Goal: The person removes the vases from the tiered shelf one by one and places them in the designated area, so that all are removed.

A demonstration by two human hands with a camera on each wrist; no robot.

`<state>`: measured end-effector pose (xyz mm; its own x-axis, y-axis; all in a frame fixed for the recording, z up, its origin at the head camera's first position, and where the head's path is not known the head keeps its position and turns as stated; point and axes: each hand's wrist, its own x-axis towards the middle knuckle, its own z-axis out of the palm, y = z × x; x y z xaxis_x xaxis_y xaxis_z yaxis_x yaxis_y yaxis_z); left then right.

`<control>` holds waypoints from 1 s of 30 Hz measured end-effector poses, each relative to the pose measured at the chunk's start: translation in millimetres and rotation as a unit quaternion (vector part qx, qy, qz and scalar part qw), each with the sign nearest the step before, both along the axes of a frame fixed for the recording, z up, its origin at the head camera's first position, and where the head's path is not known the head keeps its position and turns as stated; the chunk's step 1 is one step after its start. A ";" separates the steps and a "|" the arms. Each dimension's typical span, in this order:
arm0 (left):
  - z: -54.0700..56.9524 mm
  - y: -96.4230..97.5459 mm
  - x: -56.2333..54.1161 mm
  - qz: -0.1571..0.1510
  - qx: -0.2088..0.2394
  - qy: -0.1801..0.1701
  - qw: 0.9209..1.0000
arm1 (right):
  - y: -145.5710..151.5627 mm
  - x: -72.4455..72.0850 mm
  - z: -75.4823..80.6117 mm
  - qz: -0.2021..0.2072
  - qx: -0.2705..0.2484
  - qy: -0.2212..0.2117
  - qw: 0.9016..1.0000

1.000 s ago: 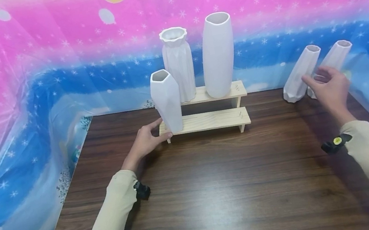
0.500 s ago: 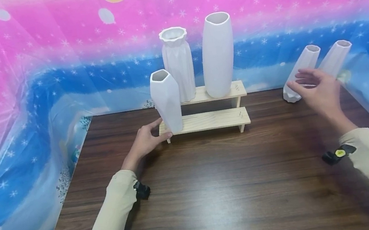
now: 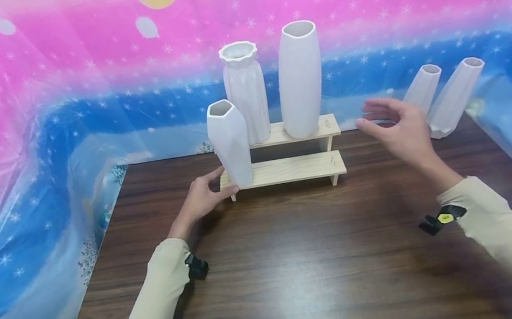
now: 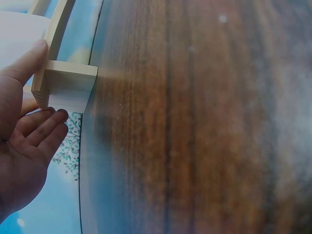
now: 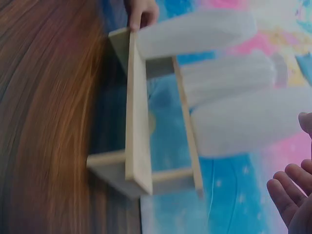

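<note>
A two-step wooden shelf (image 3: 295, 168) stands at the back of the table. My left hand (image 3: 201, 196) grips the lower step's left end; in the left wrist view its thumb (image 4: 30, 61) lies over the step's edge and the fingers are underneath. On that step, beside the thumb, is a white faceted vase (image 3: 233, 146). A ruffled-rim white vase (image 3: 246, 96) and a tall smooth white vase (image 3: 301, 84) occupy the upper step. My right hand (image 3: 401, 129) is in the air right of the shelf, fingers loosely bent around nothing.
Two slim white vases (image 3: 456, 98) stand on the table at the back right, behind the right hand, which partly hides the nearer one. A patterned cloth backdrop (image 3: 124, 102) surrounds the dark wood table (image 3: 274, 269) at the back and sides.
My right hand has moved left from in front of the two slim vases toward the shelf, carrying nothing. The left hand keeps its place at the shelf's end.
</note>
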<state>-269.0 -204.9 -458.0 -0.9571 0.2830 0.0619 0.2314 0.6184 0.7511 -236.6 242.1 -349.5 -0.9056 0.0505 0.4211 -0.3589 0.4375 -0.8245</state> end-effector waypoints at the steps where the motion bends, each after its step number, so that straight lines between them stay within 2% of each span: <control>1: 0.1 -0.1 0.5 -0.001 0.001 -0.001 1.000 | -6.3 1.1 1.9 0.008 -0.005 0.001 1.000; 11: 1.6 0.5 2.0 0.000 0.002 -0.001 1.000 | -61.7 -1.5 8.1 0.091 -0.046 0.003 0.995; 18: 1.2 0.3 -0.8 -0.004 0.008 0.002 1.000 | -94.3 -6.8 6.6 0.136 -0.048 0.000 0.990; 22: 1.0 -0.2 -0.8 -0.006 0.005 0.004 1.000 | -112.8 -9.9 3.1 0.144 -0.029 -0.007 0.989; 26: 0.4 -0.4 -0.4 -0.003 0.005 0.002 1.000 | -131.8 -10.2 1.3 0.139 -0.006 -0.033 0.990; 30: 0.1 -0.2 -0.4 -0.003 0.003 0.005 1.000 | -150.7 -11.6 0.4 0.149 -0.014 -0.041 0.988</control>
<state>-269.4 -205.1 -457.9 -0.9547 0.2883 0.0733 0.2427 0.6126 0.7522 -248.2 91.4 -349.1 -0.9129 -0.2126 0.3484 -0.4003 0.2993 -0.8662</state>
